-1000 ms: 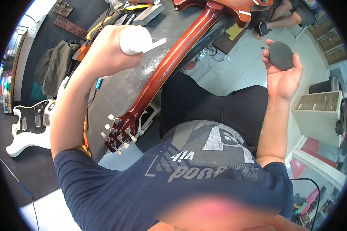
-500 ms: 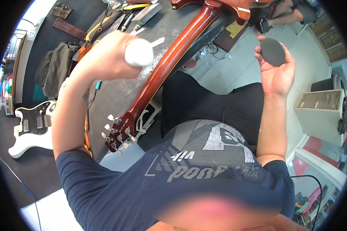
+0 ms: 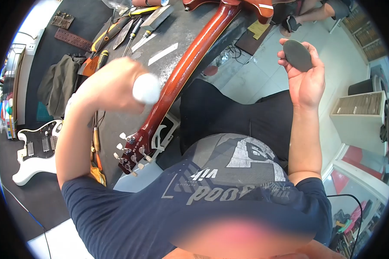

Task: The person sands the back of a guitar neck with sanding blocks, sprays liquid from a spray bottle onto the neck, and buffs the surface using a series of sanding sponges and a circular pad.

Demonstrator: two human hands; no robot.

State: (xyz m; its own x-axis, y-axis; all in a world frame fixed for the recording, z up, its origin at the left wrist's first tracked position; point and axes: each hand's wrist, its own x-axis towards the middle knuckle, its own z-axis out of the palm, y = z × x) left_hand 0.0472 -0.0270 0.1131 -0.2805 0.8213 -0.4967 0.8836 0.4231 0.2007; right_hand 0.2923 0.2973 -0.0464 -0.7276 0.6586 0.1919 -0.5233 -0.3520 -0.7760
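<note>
A white round-ended container is held in my left hand, whose fingers wrap round it and are blurred by motion. It is over the bench, beside the glossy red-brown guitar neck. The headstock with its pale tuning pegs points toward the lower left, and part of the guitar's body shows at the top. Over on the right, my right hand is raised, palm up, with a dark round pad between its thumb and fingers. The pad is apart from the guitar.
Hand tools and a grey block lie on the dark bench. A white guitar body and a dark cloth are at the left. A person's leg shows at the top right, above a white cabinet.
My left hand has moved down with the white container, toward the guitar neck. My right hand has shifted a little to the left with the pad, which has tilted.
</note>
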